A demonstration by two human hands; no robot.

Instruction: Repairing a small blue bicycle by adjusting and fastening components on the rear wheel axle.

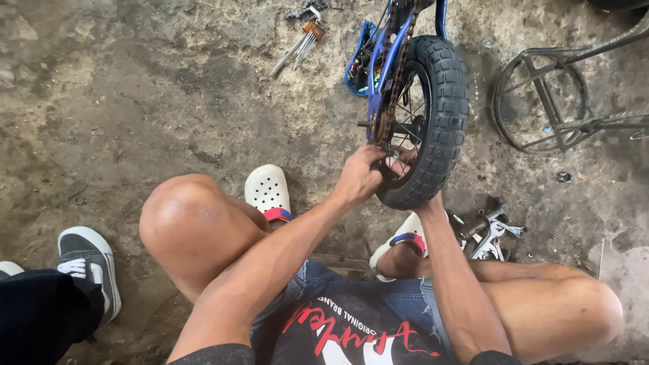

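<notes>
A knobby matt rubber tyre (439, 101) is sitting against a glossy blue-painted metal frame (382, 67), its chain (399, 67) looking rusty; bright metal wrenches (297, 47) are lying on rough, stained concrete ground (135, 101), beside smooth white plastic clogs (268, 192).

Your left hand (362, 174) sits at the hub of the small bicycle wheel (433, 101), chain (399, 64) just above it. Your right hand (405, 162) lies behind the tyre's lower edge. Wrenches (301, 44) lie on the ground (135, 101), far left of the wheel. Wire frame (541, 101): right of the wheel. Metal tools (490, 233): beside your right forearm. Another person's shoe (88, 263): far left, near your left knee.
</notes>
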